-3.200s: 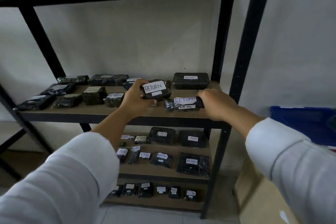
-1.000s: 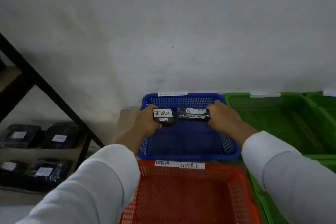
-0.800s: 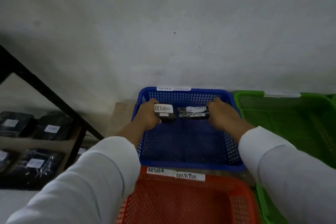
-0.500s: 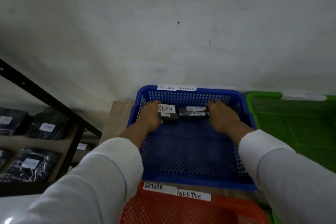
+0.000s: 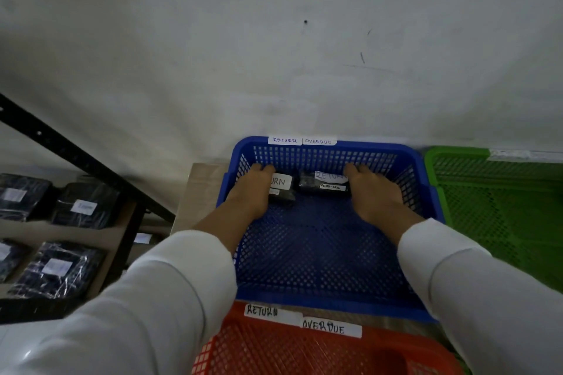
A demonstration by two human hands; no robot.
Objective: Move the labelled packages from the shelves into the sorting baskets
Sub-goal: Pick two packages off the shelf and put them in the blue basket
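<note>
Two black wrapped packages with white RETURN labels lie low at the far end of the blue basket [image 5: 320,298], which carries RETURN and OVERDUE tags on its far rim. My left hand [image 5: 253,192] grips the left package [image 5: 281,192] and covers part of its label. My right hand [image 5: 371,195] holds the right end of the right package [image 5: 323,186]. Both packages sit at or just above the basket floor; I cannot tell whether they touch it.
A red basket [image 5: 274,350] tagged RETURN and OVERDUE stands nearest me, and a green basket [image 5: 499,192] stands to the right of the blue one. The black shelf frame [image 5: 76,155] with more labelled packages [image 5: 82,207] is at the left. A white wall stands behind.
Both hands carried the two packages from the shelf over to the blue basket and lowered them toward its floor at the far end.
</note>
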